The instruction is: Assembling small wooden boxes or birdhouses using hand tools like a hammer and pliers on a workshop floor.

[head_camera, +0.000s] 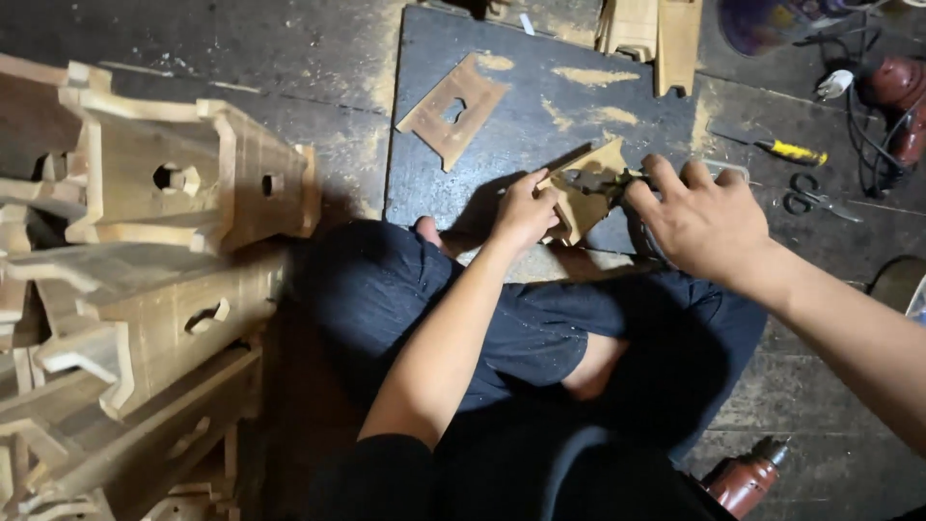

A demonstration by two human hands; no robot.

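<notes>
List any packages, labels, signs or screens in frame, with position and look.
None visible: no package, label, sign or screen.
In view are wooden box frames stacked at left, a flat plywood cutout on the dark board, and a yellow-handled screwdriver and scissors at right.

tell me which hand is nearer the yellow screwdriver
Right. The right hand sits just below-left of the yellow screwdriver; the left hand is farther left, on the wood piece.

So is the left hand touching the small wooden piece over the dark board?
Touching. The head view shows the left hand gripping the edge of the small wooden piece, fingers wrapped against it with no gap.
</notes>
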